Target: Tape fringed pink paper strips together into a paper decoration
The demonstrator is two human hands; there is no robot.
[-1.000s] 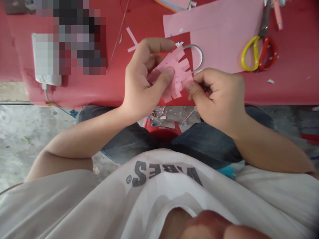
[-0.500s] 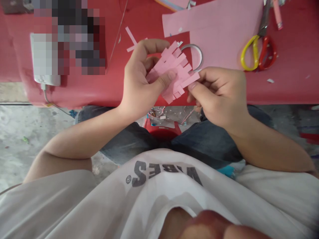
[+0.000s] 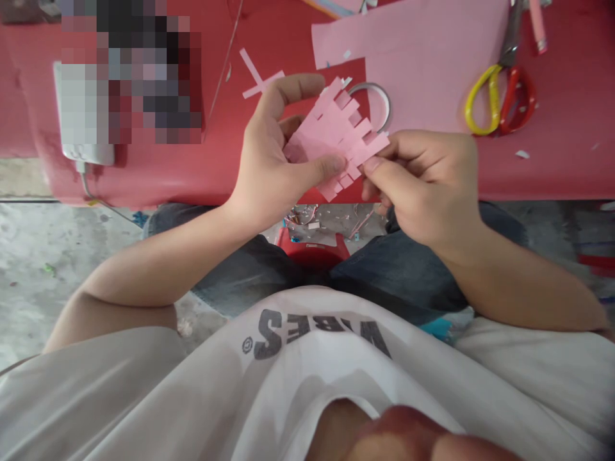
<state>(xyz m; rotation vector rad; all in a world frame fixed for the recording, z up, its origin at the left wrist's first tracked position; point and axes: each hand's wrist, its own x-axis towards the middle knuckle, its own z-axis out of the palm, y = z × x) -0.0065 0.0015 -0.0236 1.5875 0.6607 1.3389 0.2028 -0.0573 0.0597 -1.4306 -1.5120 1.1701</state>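
Observation:
A pink piece of paper (image 3: 321, 131), its right side cut into several short strips, is held above the front of the red table. My left hand (image 3: 276, 157) grips it from the left, thumb flat on top and the other fingers curled behind. At the paper's right edge, my right hand (image 3: 425, 182) pinches the end of one strip between thumb and forefinger. Partly behind the paper lies a roll of tape (image 3: 384, 102). The right hand's lower fingers are curled and partly hidden.
Pink sheets (image 3: 423, 57) lie at the back of the red table (image 3: 567, 160). Scissors with yellow and red handles (image 3: 502, 96) rest on the right. Two crossed pink strips (image 3: 259, 84) are beyond my left hand, and a white box with a cable (image 3: 86, 121) stands far left.
My left thumb has slid right and down across the paper toward the strips. The paper has turned slightly, and my right hand still pinches at its right edge.

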